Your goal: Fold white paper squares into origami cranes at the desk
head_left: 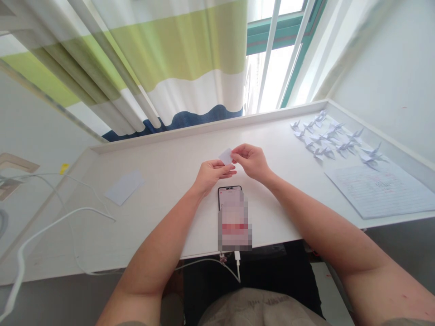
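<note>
A small white paper (224, 156) is pinched at its edge by the right hand (251, 160) and held by the loosely curled left hand (211, 174), above the table (170, 167), beyond a phone (231, 210).

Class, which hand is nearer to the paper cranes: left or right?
Right. The right hand is left of the cranes; the left hand is farther left, beyond the right one.

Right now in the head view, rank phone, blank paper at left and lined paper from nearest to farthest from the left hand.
1. Phone, just below the left hand, toward the body.
2. Blank paper, off to the left.
3. Lined paper, far right.
</note>
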The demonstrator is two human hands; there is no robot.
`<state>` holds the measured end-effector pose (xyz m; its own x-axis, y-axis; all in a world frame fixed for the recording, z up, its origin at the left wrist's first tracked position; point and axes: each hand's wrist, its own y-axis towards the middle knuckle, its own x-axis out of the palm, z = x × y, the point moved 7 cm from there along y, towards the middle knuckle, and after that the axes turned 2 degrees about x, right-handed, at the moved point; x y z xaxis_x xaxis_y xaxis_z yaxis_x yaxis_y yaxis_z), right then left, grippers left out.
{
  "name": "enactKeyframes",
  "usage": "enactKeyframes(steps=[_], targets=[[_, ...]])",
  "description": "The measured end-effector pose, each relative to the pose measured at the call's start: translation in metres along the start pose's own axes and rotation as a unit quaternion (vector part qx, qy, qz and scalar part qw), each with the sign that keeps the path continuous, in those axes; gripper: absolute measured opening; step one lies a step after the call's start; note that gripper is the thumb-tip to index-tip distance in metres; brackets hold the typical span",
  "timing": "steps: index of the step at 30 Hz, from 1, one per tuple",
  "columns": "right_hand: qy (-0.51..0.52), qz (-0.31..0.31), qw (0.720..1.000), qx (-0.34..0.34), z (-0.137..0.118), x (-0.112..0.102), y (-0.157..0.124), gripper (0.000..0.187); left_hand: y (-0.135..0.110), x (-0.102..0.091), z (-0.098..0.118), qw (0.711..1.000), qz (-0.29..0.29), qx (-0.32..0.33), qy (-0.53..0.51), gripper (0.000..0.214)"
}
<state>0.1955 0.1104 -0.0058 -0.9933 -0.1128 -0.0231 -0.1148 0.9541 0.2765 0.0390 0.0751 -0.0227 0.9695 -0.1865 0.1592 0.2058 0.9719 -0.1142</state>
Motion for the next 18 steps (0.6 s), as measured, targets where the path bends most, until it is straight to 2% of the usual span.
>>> enactKeyframes(steps=[18], targets=[[0.018,-0.030,0.999,-0.008,0.0044,0.0072,-0.0019,0.023,0.0022,-0.0051,-0.0042,0.999,-0.001,-0.027,-0.017,0.032]])
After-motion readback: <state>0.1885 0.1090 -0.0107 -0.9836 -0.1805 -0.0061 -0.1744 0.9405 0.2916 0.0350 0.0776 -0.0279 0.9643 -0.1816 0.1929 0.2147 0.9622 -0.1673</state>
